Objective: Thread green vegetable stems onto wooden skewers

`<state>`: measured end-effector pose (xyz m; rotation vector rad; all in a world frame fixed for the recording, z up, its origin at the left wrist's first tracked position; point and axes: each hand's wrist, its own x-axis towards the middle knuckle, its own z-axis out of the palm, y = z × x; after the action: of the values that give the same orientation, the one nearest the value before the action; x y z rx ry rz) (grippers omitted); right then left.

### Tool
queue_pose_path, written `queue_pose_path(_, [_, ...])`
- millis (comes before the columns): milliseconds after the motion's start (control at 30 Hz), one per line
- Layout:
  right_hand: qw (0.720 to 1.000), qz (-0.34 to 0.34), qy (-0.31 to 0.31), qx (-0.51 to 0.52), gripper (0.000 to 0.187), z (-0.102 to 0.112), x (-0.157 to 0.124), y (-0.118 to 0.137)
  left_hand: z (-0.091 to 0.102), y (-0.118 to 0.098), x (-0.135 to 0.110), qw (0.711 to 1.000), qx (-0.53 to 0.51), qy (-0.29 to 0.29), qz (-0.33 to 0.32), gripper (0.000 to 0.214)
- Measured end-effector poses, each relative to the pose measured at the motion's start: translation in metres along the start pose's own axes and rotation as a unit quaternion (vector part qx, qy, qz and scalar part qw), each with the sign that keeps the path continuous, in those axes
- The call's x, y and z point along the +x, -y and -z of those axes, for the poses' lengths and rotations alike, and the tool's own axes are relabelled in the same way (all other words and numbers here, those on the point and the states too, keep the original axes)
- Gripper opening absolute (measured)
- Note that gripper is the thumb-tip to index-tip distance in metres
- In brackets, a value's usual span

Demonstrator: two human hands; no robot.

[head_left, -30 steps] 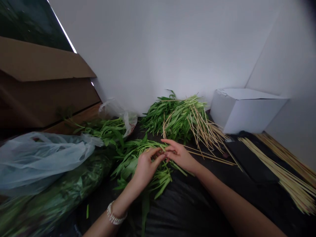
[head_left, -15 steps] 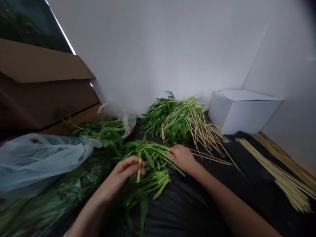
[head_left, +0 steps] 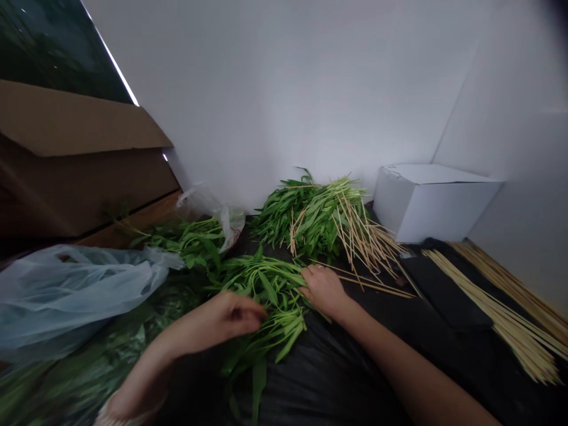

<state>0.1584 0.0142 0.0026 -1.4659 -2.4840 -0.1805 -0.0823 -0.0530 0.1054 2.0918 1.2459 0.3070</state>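
Observation:
My right hand (head_left: 326, 290) is closed around the stem ends of a bunch of leafy greens (head_left: 270, 275) that looks like water spinach, lying on a black plastic sheet (head_left: 337, 373). A ring shows on one finger. Left of it, my left hand (head_left: 235, 319) hovers over the near edge of the greens. Its fingers are loosely curved, thumb a little apart, and no stem shows in them. Just beyond its fingertips lie pale cut stems (head_left: 286, 325), with long leaves hanging toward me. Thin wooden sticks (head_left: 377, 285) run out to the right from behind my right hand.
Against the wall sits a pile of tied-looking greens (head_left: 310, 219) with loose sticks (head_left: 368, 236) over it. A white box (head_left: 435, 204), a black flat case (head_left: 452, 296) and long pale sticks (head_left: 510, 322) are right. Plastic bags (head_left: 84, 296) and a cardboard box (head_left: 84, 160) are left.
The pale stem that stood in my left hand's fingers is no longer visible there. That hand has moved slightly right and lower. My right hand stays on the bunch.

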Motion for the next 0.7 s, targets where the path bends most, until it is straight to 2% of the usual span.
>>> queue_pose_path(33, [1.000,-0.003,0.003,-0.004,0.016,-0.001,0.000,0.000,-0.003,0.002,0.023,0.999,0.031,-0.023,-0.032,0.020])
queue_pose_path(67, [1.000,-0.003,0.008,-0.010,0.014,-0.003,0.000,0.000,-0.007,0.005,0.045,0.993,0.072,-0.079,-0.050,0.019])
queue_pose_path(167, [0.999,-0.008,-0.002,-0.032,0.014,-0.003,0.001,-0.001,-0.026,0.018,0.097,0.944,0.188,-0.264,-0.066,0.014])
queue_pose_path(233, [0.998,-0.026,-0.033,-0.047,0.015,0.000,0.002,-0.003,-0.039,0.025,0.114,0.892,0.216,-0.385,-0.095,0.012])
queue_pose_path(300, [0.994,-0.053,-0.072,-0.056,0.016,0.006,0.003,-0.008,-0.050,0.030,0.117,0.847,0.230,-0.460,-0.134,0.012])
queue_pose_path(367, [0.990,-0.085,-0.107,-0.044,0.018,0.011,0.004,-0.014,-0.055,0.034,0.112,0.818,0.237,-0.497,-0.166,0.010])
queue_pose_path(433, [0.983,-0.126,-0.133,-0.003,0.017,0.013,0.005,-0.020,-0.056,0.038,0.105,0.805,0.231,-0.516,-0.180,0.007])
queue_pose_path(500, [0.974,-0.158,-0.149,0.059,0.014,0.012,0.007,-0.025,-0.055,0.040,0.100,0.803,0.218,-0.522,-0.188,0.007])
queue_pose_path(600, [0.956,-0.170,-0.168,0.167,0.010,0.007,0.009,-0.029,-0.056,0.040,0.098,0.808,0.219,-0.505,-0.208,0.007])
queue_pose_path(700, [0.922,-0.158,-0.182,0.304,0.007,0.002,0.011,-0.028,-0.059,0.038,0.099,0.811,0.232,-0.490,-0.220,0.019])
